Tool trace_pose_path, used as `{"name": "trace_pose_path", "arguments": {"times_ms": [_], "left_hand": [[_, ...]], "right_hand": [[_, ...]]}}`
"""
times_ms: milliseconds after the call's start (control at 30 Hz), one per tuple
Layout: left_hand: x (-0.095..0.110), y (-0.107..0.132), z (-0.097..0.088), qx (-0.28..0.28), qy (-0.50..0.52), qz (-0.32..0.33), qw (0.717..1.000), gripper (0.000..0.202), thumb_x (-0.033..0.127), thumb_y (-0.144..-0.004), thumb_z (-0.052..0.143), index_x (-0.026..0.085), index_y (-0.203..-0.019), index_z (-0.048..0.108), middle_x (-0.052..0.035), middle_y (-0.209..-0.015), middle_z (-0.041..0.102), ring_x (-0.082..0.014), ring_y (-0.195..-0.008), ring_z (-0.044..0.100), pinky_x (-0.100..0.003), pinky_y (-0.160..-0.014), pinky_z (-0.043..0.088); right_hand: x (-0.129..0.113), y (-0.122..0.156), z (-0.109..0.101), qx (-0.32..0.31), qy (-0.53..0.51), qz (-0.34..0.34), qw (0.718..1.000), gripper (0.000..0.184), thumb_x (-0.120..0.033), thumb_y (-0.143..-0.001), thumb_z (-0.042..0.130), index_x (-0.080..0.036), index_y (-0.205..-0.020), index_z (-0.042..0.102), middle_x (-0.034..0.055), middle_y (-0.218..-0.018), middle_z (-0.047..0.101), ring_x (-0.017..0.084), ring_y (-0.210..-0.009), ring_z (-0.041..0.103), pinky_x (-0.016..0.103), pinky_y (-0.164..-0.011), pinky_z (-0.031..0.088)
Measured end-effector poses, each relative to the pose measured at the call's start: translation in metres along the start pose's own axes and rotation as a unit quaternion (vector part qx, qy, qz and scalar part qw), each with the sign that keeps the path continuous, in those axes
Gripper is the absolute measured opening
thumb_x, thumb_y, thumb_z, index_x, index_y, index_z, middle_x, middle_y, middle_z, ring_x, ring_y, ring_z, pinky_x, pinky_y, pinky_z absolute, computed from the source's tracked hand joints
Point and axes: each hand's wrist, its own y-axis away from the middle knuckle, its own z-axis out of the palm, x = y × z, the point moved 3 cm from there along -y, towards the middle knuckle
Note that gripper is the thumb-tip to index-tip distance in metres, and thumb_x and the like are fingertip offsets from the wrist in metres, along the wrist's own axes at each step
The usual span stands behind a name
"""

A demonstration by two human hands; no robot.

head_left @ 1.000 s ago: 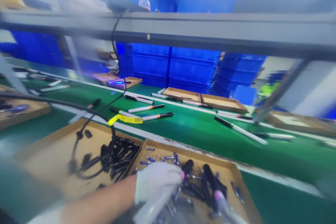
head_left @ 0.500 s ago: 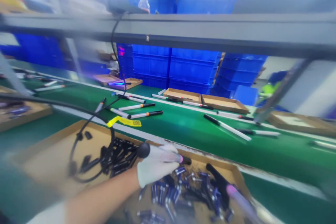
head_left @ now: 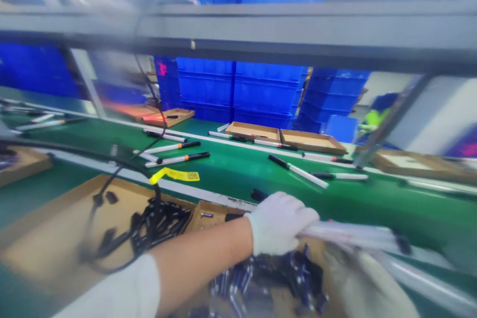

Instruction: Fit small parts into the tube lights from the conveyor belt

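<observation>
My left hand (head_left: 281, 221), in a white glove, reaches across the front box with its fingers closed. A white marker pen (head_left: 350, 234) with a dark end sticks out to the right from its fingertips. A black cap (head_left: 258, 195) shows just behind this hand; whether it belongs to a held pen I cannot tell. Low at the right, my gloved right hand (head_left: 372, 283) is blurred and partly under the pen. Another pale marker pen (head_left: 428, 278) slants out of it. Below the hands, small dark blue and silver parts (head_left: 238, 280) lie in the cardboard box (head_left: 322, 253).
A green conveyor belt (head_left: 238, 169) carries several marker pens. A cardboard box (head_left: 80, 198) at left holds black caps (head_left: 160, 223). A black cable (head_left: 112, 144) with a yellow tag (head_left: 175, 175) hangs in front. A grey beam (head_left: 238, 30) crosses above; blue crates (head_left: 261, 89) are stacked behind.
My left hand has moved right, from above the small parts toward my right hand. The pen in it now points right. My right hand has come into view; the camera view has shifted.
</observation>
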Motion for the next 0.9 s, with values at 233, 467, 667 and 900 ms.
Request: {"name": "trace_pose_path", "arguments": {"times_ms": [233,467,667,900], "left_hand": [[-0.093,0.002,0.01,-0.073,-0.135,-0.173,0.973,0.03,0.021,-0.075,0.053,0.021,-0.105,0.052,-0.0064,-0.088,0.063,-0.0254,-0.082,0.061,-0.036,-0.07,0.045],[-0.096,0.04,0.014,-0.064,-0.106,-0.224,0.967,0.045,0.044,-0.073,0.06,0.019,-0.111,0.054,-0.0114,-0.107,0.059,-0.029,-0.099,0.056,-0.039,-0.081,0.046],[0.016,0.043,0.064,-0.245,0.005,-0.025,0.969,0.036,0.035,-0.07,0.059,0.019,-0.102,0.057,-0.0098,-0.095,0.064,-0.0263,-0.078,0.063,-0.036,-0.06,0.05],[0.028,0.037,0.094,-0.284,0.013,-0.022,0.958,0.044,0.035,-0.069,0.061,0.014,-0.107,0.053,-0.0138,-0.09,0.067,-0.0276,-0.074,0.065,-0.039,-0.059,0.051]], "right_hand": [[0.063,-0.013,0.003,-0.156,0.228,0.048,0.96,0.043,-0.038,-0.079,0.046,-0.017,-0.116,0.053,0.0117,-0.124,0.056,0.024,-0.116,0.052,0.045,-0.107,0.035],[0.086,0.0,0.021,-0.285,0.482,0.005,0.829,0.047,-0.01,-0.075,0.038,-0.019,-0.118,0.054,0.0117,-0.113,0.056,0.025,-0.096,0.058,0.042,-0.091,0.043],[0.078,0.0,0.033,-0.293,0.516,0.046,0.804,0.044,-0.009,-0.08,0.031,-0.007,-0.122,0.046,0.0193,-0.113,0.051,0.028,-0.092,0.061,0.041,-0.086,0.044],[0.089,0.006,0.018,-0.22,0.562,0.064,0.795,0.044,-0.008,-0.08,0.029,-0.016,-0.119,0.048,0.022,-0.133,0.043,0.02,-0.089,0.066,0.031,-0.077,0.048]]}}
